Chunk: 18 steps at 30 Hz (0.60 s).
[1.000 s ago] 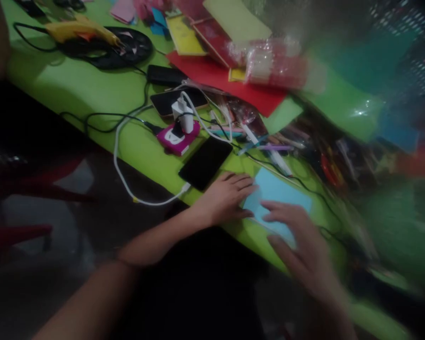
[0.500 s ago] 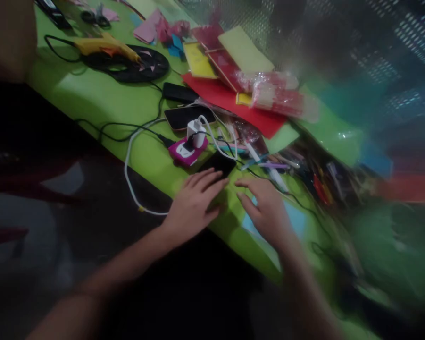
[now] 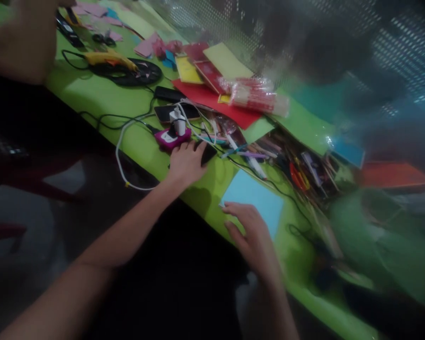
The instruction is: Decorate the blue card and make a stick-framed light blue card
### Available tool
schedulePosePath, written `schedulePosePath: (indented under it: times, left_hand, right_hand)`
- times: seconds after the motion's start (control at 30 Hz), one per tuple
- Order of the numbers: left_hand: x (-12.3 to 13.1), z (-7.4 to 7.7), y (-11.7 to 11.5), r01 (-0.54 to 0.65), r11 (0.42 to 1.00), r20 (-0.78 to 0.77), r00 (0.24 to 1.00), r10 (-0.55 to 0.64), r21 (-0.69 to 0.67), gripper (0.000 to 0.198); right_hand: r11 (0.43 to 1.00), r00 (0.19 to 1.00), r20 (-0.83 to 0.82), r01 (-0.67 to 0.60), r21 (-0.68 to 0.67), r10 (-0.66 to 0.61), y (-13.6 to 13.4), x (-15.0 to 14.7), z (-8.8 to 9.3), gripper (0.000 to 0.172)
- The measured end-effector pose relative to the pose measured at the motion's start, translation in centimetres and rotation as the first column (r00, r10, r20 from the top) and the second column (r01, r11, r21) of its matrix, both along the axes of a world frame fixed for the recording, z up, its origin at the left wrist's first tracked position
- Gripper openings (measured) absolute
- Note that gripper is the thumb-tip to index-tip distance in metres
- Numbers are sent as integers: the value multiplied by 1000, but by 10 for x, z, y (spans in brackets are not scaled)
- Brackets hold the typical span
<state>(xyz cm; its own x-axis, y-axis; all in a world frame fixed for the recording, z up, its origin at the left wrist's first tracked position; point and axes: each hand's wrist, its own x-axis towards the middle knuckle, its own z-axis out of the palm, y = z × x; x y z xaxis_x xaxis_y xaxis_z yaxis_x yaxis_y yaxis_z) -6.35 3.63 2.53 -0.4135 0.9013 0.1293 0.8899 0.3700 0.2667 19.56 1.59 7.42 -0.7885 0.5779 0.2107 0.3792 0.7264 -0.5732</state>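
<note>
My left hand (image 3: 187, 163) lies palm down over a black phone (image 3: 209, 152), its fingers stretched across it. The phone's right end shows beside my fingers; the rest is under the hand. Just beyond it sits a magenta power socket block (image 3: 173, 138) with a white charger (image 3: 178, 122) plugged in. My right hand (image 3: 247, 229) hovers by the table's front edge, thumb and forefinger apart, partly in front of a light blue sheet of paper (image 3: 256, 193). A small whitish spot shows at the forefinger's tip; what it is I cannot make out.
Behind the socket block lies another phone (image 3: 162, 113). A yellow glue gun (image 3: 109, 60) rests on a black holder at the left. Coloured paper (image 3: 215, 101), pens (image 3: 251, 155) and cables (image 3: 117, 156) clutter the green table. Another person's arm (image 3: 24, 42) is at the upper left.
My left hand has settled onto the phone. My right hand has drawn back toward the table edge, uncovering more of the blue paper. The camera view has shifted too.
</note>
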Motion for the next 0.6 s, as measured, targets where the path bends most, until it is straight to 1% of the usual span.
schedulePosePath:
  times: [0.13, 0.33, 0.47, 0.6]
  left_hand:
    - [7, 5, 8, -65, 997, -13, 998, 65, -28, 64]
    - [14, 6, 12, -112, 993, -55, 992, 109, -45, 59]
    - [15, 5, 11, -106, 994, -50, 993, 104, -40, 60]
    - [14, 3, 10, -95, 995, -41, 995, 94, -21, 60]
  right_hand:
    - [1000, 997, -73, -12, -18, 11, -8, 16, -7, 20]
    - [1000, 991, -135, -1, -13, -1, -11, 31, -17, 20]
    - [1000, 993, -114, 16, -14, -18, -10, 32, -14, 20]
    - [1000, 996, -87, 12, 19, -11, -9, 25, -12, 19]
